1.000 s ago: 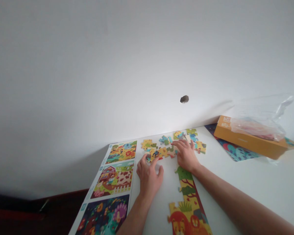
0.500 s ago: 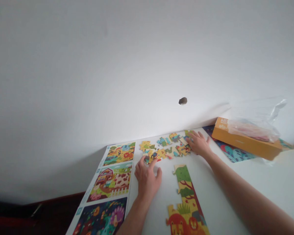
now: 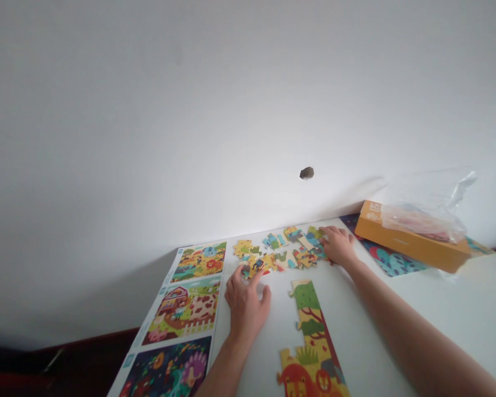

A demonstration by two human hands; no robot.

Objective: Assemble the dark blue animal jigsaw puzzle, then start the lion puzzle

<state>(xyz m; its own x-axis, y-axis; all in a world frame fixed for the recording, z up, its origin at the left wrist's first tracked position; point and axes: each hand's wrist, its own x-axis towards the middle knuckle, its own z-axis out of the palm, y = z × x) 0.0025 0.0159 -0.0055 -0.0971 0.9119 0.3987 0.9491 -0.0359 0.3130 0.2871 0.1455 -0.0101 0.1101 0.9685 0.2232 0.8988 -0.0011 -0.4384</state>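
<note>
Loose jigsaw puzzle pieces [image 3: 281, 257] lie in a spread heap at the back of the white table, several overlapping. My left hand [image 3: 247, 303] rests at the heap's near left side, fingers bent and apart, fingertips on a yellow piece [image 3: 254, 266] with a dark figure. At the right end of the heap, my right hand [image 3: 339, 245] has its fingers loosely spread beside a blue and green piece [image 3: 313, 236]; the undersides of its fingers are hidden. Between my forearms runs a joined puzzle strip [image 3: 312, 328] showing green bushes, a red-brown trunk and lions.
A picture sheet [image 3: 186, 311] with three printed scenes lies along the table's left edge. At the back right, an orange box [image 3: 411, 242] carries a clear plastic bag [image 3: 425, 218] and sits on a dark blue printed sheet [image 3: 392, 262]. The wall [image 3: 248, 138] with a hole rises behind.
My right hand has shifted slightly right, drawing its fingers back off the pieces, and more of the blue and green one shows. My left hand stays nearly still. The view has tilted a little.
</note>
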